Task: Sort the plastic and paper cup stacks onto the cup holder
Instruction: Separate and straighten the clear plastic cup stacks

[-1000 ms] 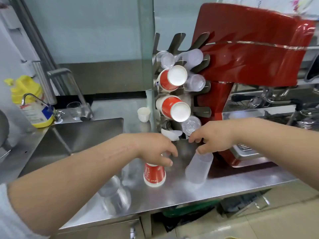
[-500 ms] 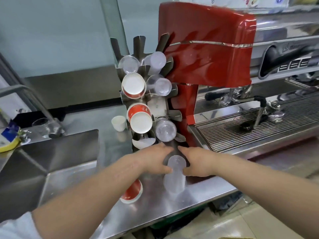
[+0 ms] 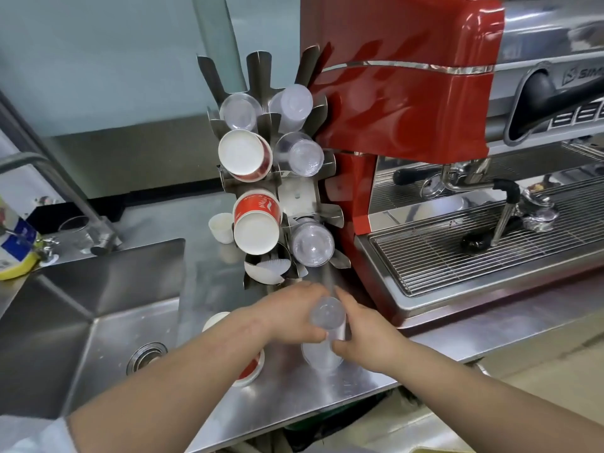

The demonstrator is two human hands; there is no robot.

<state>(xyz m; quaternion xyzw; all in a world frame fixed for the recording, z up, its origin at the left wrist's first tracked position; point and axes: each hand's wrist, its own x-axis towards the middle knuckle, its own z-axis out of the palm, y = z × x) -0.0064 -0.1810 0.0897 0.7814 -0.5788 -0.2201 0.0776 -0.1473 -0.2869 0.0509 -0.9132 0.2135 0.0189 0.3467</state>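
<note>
A steel cup holder [image 3: 295, 194] stands on the counter against the red espresso machine. Its slots hold two red paper cup stacks [image 3: 243, 155] [image 3: 256, 222] and several clear plastic cup stacks [image 3: 312, 240], mouths or bases facing me. Below it, an upside-down clear plastic cup stack [image 3: 327, 335] stands on the counter. My left hand [image 3: 291, 313] grips its left side and my right hand [image 3: 366, 331] its right side. A red paper cup [image 3: 251, 367] stands upside down on the counter, mostly hidden under my left forearm.
The red espresso machine [image 3: 405, 93] with its drip grate [image 3: 490, 246] fills the right. A steel sink [image 3: 98, 322] with a tap lies to the left. A small white cup [image 3: 220, 227] stands behind the holder. A yellow bottle [image 3: 16, 253] sits at far left. The counter edge runs close below my hands.
My left hand left the red paper cup and came onto the clear stack with the right hand. My view shifted right and closer to the holder.
</note>
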